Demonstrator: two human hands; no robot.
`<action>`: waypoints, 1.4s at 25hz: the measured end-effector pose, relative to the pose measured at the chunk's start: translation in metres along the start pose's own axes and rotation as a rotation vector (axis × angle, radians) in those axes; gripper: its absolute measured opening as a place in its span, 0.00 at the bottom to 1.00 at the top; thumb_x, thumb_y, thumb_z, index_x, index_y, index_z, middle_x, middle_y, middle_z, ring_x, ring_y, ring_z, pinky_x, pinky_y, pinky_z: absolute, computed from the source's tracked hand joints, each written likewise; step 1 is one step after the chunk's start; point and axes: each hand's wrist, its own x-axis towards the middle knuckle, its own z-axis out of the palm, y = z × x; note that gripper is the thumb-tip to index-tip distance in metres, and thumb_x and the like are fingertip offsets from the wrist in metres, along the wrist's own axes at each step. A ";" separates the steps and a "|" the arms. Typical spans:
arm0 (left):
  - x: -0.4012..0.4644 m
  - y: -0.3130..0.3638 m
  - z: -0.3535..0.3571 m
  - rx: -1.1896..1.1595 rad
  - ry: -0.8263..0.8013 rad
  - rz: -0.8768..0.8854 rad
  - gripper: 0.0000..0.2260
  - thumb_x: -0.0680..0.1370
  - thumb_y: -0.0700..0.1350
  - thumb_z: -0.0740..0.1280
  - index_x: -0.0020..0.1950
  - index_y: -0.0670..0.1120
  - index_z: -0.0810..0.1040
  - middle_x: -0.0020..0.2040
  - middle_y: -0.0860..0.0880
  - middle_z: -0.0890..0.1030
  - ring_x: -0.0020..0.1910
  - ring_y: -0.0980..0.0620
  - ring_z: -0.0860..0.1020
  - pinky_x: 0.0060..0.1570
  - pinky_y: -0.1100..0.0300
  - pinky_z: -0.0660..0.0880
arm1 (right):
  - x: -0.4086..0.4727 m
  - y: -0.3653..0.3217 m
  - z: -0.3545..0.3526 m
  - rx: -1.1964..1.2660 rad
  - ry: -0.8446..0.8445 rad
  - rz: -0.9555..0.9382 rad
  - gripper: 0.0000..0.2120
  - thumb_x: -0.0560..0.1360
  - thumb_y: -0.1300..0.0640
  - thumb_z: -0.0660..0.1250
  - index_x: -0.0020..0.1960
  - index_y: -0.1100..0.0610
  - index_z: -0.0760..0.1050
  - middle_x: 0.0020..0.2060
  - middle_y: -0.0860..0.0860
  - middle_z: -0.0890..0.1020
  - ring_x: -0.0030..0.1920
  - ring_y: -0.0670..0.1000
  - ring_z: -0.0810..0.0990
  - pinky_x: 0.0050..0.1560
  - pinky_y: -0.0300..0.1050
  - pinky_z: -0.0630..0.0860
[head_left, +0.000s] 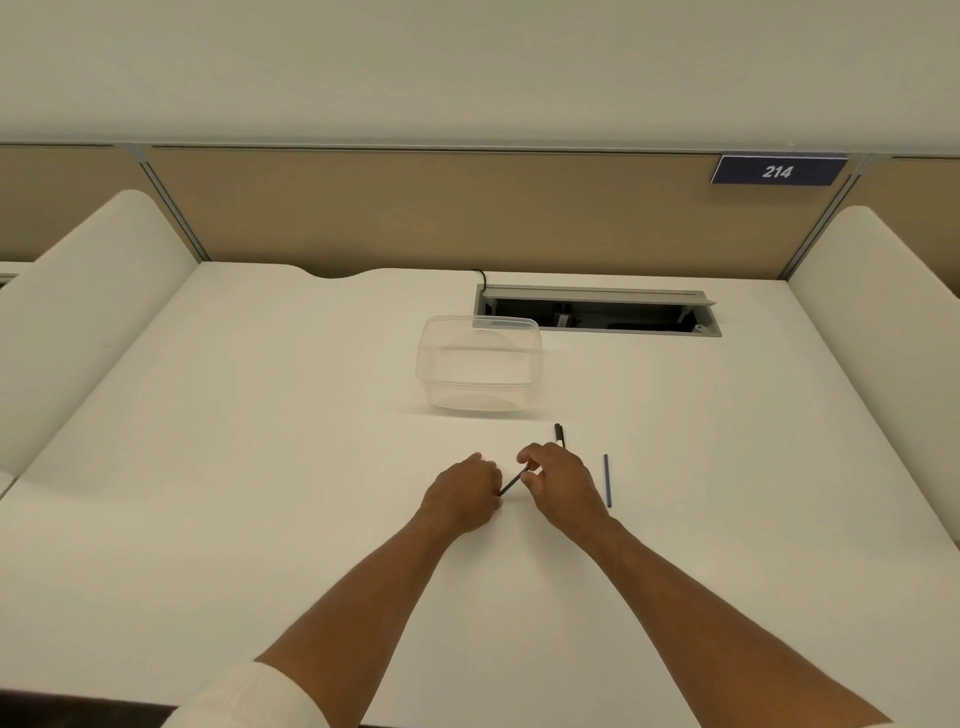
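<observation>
Pinching one dark stick, left hand and right hand meet over a white desk (sign: 214).

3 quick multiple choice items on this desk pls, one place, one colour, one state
1. Where does the blue stick lie? A between the hands B right of the right hand C left of both hands
2. What colour is the 214 sign? A red B green C blue
3. The dark stick is: A held B lying free C snapped
B, it lies just past the right hand's outer side; C, blue plate, white digits; A, left hand and right hand both pinch it.
</observation>
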 end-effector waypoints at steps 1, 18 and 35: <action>0.000 -0.001 -0.003 0.001 0.014 -0.015 0.05 0.76 0.47 0.65 0.48 0.48 0.79 0.52 0.47 0.79 0.52 0.45 0.78 0.46 0.54 0.75 | 0.003 0.000 0.000 -0.012 0.000 -0.006 0.07 0.75 0.61 0.66 0.51 0.54 0.79 0.44 0.48 0.81 0.43 0.47 0.76 0.48 0.43 0.73; 0.071 -0.032 -0.095 -0.039 0.448 0.075 0.04 0.77 0.48 0.66 0.46 0.49 0.79 0.44 0.51 0.78 0.49 0.50 0.75 0.41 0.51 0.77 | 0.111 -0.034 -0.037 -0.045 0.179 -0.083 0.05 0.77 0.61 0.66 0.49 0.55 0.80 0.44 0.48 0.74 0.45 0.49 0.75 0.46 0.41 0.70; 0.171 -0.066 -0.117 0.137 0.236 -0.028 0.05 0.77 0.44 0.66 0.44 0.45 0.79 0.42 0.45 0.80 0.39 0.43 0.77 0.35 0.55 0.73 | 0.219 -0.034 -0.022 -0.487 -0.159 -0.015 0.08 0.76 0.66 0.63 0.53 0.58 0.77 0.50 0.56 0.78 0.48 0.57 0.78 0.40 0.45 0.68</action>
